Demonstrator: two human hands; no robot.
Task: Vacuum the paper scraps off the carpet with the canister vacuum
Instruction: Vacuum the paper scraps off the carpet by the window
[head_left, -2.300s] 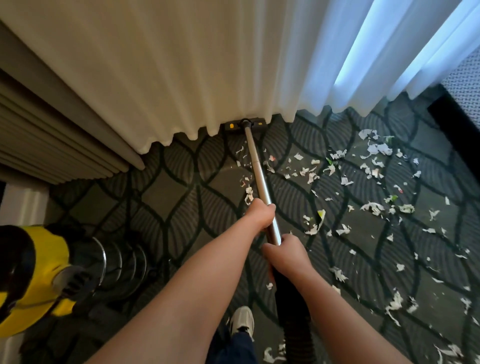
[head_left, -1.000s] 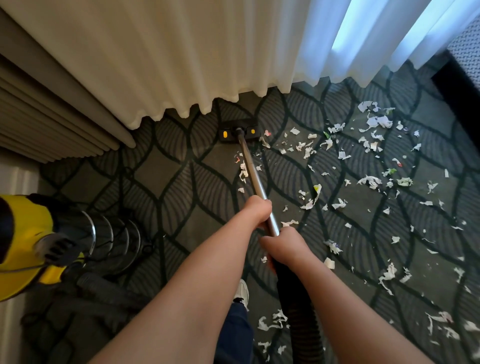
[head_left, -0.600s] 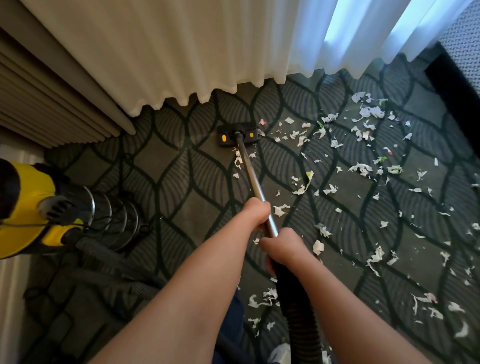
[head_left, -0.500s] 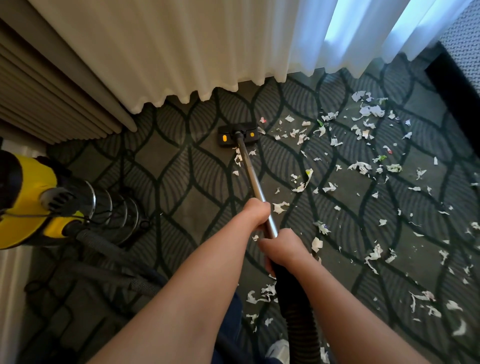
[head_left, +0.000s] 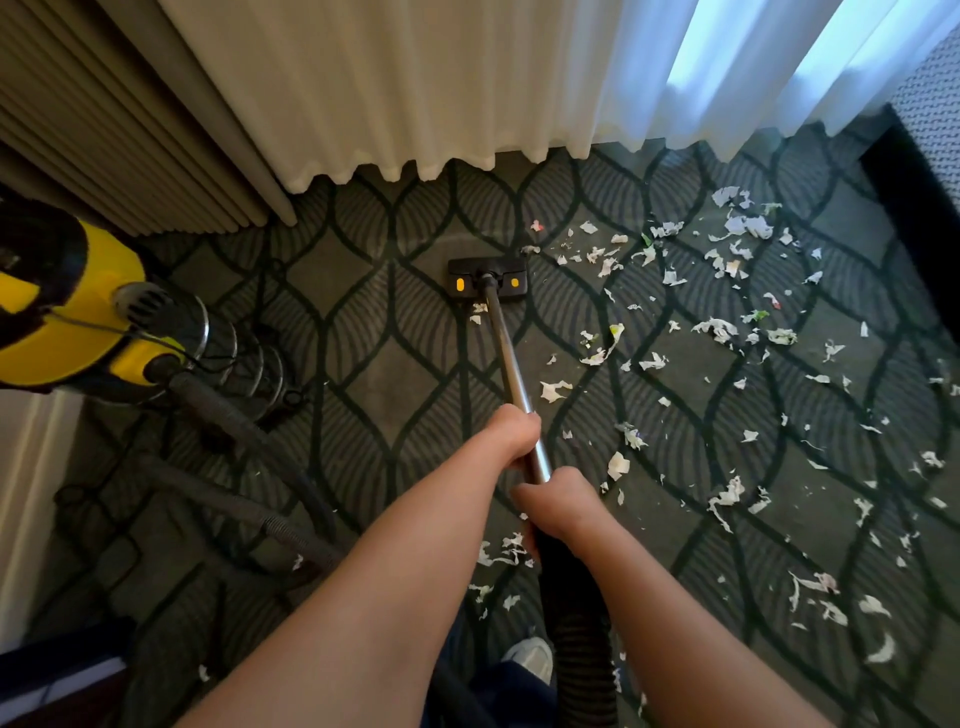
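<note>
Yellow canister (head_left: 67, 306) sits far left, partly cut off by the frame. On the carpet (head_left: 389, 374) at centre, the head (head_left: 487, 278) lies flat, a sweeping stroke by the look of it. Left hand (head_left: 511, 434) grips the wand (head_left: 506, 353), right hand (head_left: 558, 501) clamps it just behind. Scraps (head_left: 727, 332) lie thick to the right, so the next pass probably needs a swing that way. Fingertips hidden under the wand.

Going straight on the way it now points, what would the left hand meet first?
Probably the black floor nozzle with yellow dots, at the end of the silver metal tube that the left hand grips.
</note>
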